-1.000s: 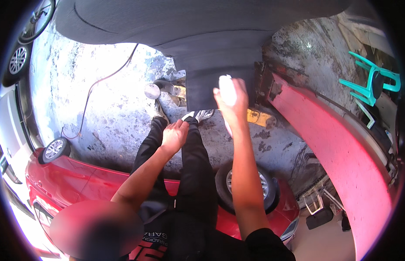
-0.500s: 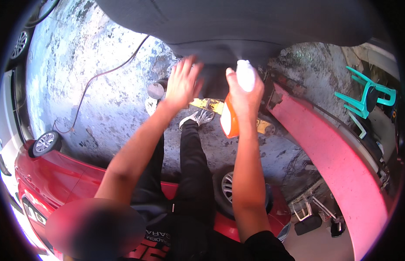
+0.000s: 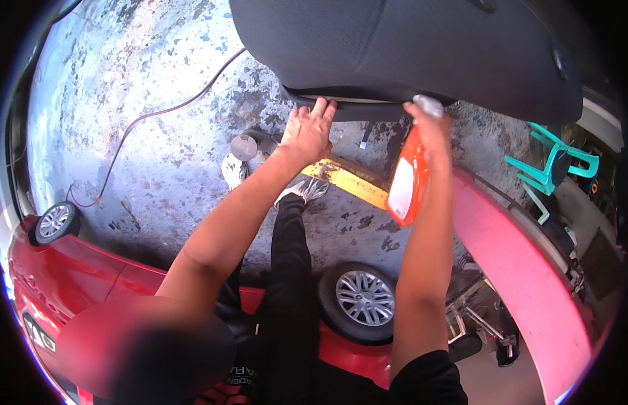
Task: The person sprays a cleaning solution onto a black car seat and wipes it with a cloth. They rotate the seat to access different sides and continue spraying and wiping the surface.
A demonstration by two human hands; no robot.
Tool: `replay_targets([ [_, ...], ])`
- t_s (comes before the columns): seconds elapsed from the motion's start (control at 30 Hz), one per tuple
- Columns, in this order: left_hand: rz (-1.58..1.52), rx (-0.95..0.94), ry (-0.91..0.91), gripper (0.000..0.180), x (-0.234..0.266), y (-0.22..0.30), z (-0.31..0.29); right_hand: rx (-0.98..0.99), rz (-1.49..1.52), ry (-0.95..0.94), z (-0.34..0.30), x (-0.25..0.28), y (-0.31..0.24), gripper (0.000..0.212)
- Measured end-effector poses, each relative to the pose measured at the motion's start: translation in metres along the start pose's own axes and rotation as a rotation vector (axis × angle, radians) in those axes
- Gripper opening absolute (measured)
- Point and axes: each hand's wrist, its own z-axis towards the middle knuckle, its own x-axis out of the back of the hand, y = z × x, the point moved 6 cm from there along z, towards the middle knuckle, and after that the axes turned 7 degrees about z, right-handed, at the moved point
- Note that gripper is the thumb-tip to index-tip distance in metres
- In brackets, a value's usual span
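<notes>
A large black padded piece, like a car seat (image 3: pixel 401 47), fills the upper part of the view. Along its lower side a gap shows a pale strip, with a black flap (image 3: pixel 368 111) below it. My left hand (image 3: pixel 307 135) hooks its fingers over the flap's left part, its thumb mostly hidden. In my right hand (image 3: pixel 432 135) is an orange spray bottle (image 3: pixel 405 182) with a white label, hanging downward; its pale spray head is up by the flap's right end. My right fingertips touch or nearly touch that edge.
A yellow metal bar (image 3: pixel 347 182) lies past my feet on the worn blue-grey floor (image 3: pixel 179 148). A dark hose (image 3: pixel 135 121) curves at left. Behind my legs is a red car (image 3: pixel 98 263) with a wheel (image 3: pixel 364 300). At right stand a pink-red panel (image 3: pixel 516 263) and a green plastic chair (image 3: pixel 553 158).
My left hand has come onto the flap, and a gap now shows above it. The right hand has moved right with the bottle. Mist seen earlier at its nozzle is gone.
</notes>
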Motion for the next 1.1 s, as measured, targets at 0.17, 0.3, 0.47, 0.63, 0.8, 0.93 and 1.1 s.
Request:
replay_targets([
  [0.17, 0.008, 0.051, -0.125, 0.102, -0.005, -0.007, -0.006, -0.135, 0.149, -0.409, -0.058, -0.089, -0.017, 0.061],
  [0.3, 0.109, 0.042, -0.103, 0.100, -0.009, -0.002, -0.010, -0.186, 0.284, -0.477, -0.063, -0.123, -0.010, 0.056],
  [0.47, 0.074, 0.021, -0.121, 0.097, -0.010, -0.004, -0.012, -0.073, 0.201, -0.261, -0.046, -0.115, 0.005, 0.039],
  [0.63, 0.049, 0.036, -0.204, 0.111, -0.009, -0.006, -0.009, -0.022, 0.206, 0.024, -0.026, -0.065, 0.009, 0.031],
  [0.8, 0.027, 0.047, -0.199, 0.111, -0.015, -0.008, -0.005, -0.013, 0.241, 0.397, -0.019, -0.008, 0.013, 0.040],
  [0.93, 0.020, 0.039, -0.198, 0.111, -0.018, -0.005, -0.003, 0.019, 0.311, 0.308, -0.040, -0.003, 0.011, 0.025],
  [1.1, -0.080, 0.022, -0.102, 0.106, -0.007, -0.022, -0.009, 0.248, 0.098, -0.223, -0.154, -0.103, -0.059, 0.023],
])
